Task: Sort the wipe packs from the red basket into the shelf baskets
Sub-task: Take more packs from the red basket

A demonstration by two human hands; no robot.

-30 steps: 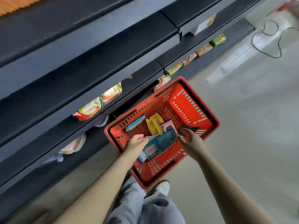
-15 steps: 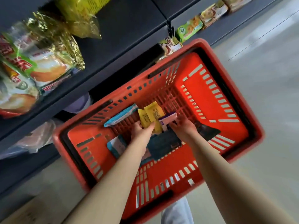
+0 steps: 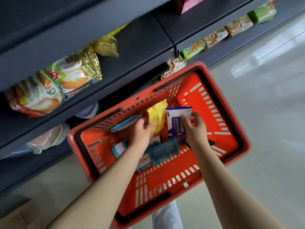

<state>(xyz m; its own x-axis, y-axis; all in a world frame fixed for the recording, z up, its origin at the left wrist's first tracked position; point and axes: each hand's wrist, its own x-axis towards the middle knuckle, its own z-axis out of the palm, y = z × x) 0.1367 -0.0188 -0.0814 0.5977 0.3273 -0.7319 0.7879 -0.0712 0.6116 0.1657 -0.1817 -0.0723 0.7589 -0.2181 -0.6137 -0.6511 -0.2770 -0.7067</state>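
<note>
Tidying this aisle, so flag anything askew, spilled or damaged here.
Nothing looks spilled or torn. Crinkled foil snack bags overhang the dark shelf edge unevenly. In the red plastic basket, loose packs lie jumbled, a light-blue pack propped against its wall. Left hand grips the yellow pack, right hand the white-and-purple pack.

Left hand (image 3: 141,129) gripping yellow pack (image 3: 156,119), right hand (image 3: 195,128) pinching purple pack (image 3: 176,123), red basket (image 3: 231,116)

In the basket (image 3: 203,90), left pack (image 3: 156,116) and right pack (image 3: 177,119) side by side above flat packs (image 3: 165,151), shelves (image 3: 132,52) behind, snack bags (image 3: 54,90) on them.
</note>
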